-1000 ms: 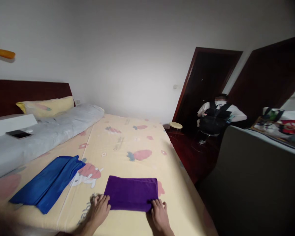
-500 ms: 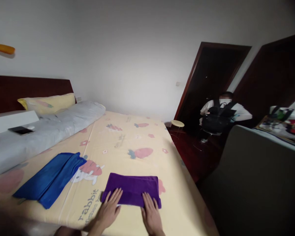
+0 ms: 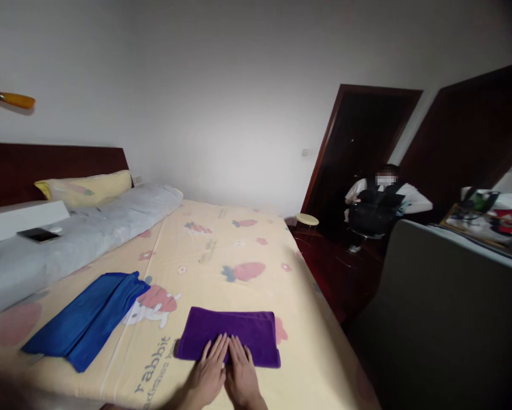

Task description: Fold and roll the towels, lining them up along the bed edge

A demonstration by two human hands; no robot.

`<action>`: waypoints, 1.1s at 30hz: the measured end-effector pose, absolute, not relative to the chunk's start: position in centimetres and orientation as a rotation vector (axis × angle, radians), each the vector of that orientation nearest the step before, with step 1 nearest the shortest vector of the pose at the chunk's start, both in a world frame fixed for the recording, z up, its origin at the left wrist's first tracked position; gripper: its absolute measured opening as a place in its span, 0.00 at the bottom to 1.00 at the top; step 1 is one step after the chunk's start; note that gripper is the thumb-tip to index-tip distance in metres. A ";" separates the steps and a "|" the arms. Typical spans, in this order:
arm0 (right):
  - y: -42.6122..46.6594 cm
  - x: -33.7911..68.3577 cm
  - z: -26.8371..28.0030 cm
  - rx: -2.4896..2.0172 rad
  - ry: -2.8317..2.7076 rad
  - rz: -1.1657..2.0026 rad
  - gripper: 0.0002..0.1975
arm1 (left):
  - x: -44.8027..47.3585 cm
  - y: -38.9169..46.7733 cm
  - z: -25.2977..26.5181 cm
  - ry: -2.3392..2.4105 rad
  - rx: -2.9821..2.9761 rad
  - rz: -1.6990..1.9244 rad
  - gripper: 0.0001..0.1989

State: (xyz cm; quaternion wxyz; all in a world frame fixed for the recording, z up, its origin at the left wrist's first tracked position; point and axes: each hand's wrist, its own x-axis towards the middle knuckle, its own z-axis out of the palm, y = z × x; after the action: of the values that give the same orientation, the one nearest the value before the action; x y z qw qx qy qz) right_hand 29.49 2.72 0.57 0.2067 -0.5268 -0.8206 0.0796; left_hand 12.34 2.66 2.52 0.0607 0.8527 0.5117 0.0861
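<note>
A folded purple towel (image 3: 256, 327) lies flat on the bed's printed yellow sheet (image 3: 204, 250). My left hand (image 3: 213, 361) rests on the towel's near edge, palm down with fingers stretched out. Right beside it, my right hand (image 3: 241, 361) lies flat on the same edge, fingers extended. The two hands meet near the towel's middle. To the left, apart from both hands, a folded blue towel (image 3: 87, 319) lies at a slant on the sheet.
A grey plastic-wrapped roll (image 3: 110, 222) lies along the headboard side, with a phone (image 3: 37, 234) on it. A yellow pillow (image 3: 89, 188) is behind. A round stool (image 3: 307, 219) and a seated person (image 3: 375, 205) are beyond the bed. A dark panel (image 3: 435, 307) stands right.
Both hands have slid inward along the purple towel, from apart near its two sides to together at the middle. The view has tilted slightly upward. The blue towel stays in place.
</note>
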 end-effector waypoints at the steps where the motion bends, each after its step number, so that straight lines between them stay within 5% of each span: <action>1: 2.7 30.4 0.4 -1.494 -2.272 0.221 0.34 | 11.5 2.7 2.5 1.550 2.563 0.275 0.38; 8: 2.6 39.1 1.6 -1.787 -2.150 0.252 0.32 | 4.2 3.9 4.9 1.739 2.335 0.087 0.36; 16: 3.2 30.2 4.5 -1.508 -2.273 0.506 0.31 | 12.6 4.1 4.9 1.466 2.371 0.123 0.37; 26: 3.2 40.2 4.4 -1.987 -2.195 0.395 0.40 | 3.1 4.9 5.2 1.848 2.257 -0.012 0.39; 29: 3.8 36.2 4.7 -1.724 -2.312 0.457 0.35 | 7.1 5.0 4.7 1.636 2.314 0.043 0.41; 33: 5.1 30.2 4.0 -1.499 -2.333 0.584 0.27 | 13.0 6.4 4.3 1.520 2.281 0.051 0.31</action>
State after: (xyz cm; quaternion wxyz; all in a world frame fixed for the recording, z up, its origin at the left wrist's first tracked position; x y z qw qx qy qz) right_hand 30.24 5.14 3.98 0.1531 -0.5226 -0.8136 0.2036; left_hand 12.97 6.43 4.28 0.1986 0.8155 0.5434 0.0181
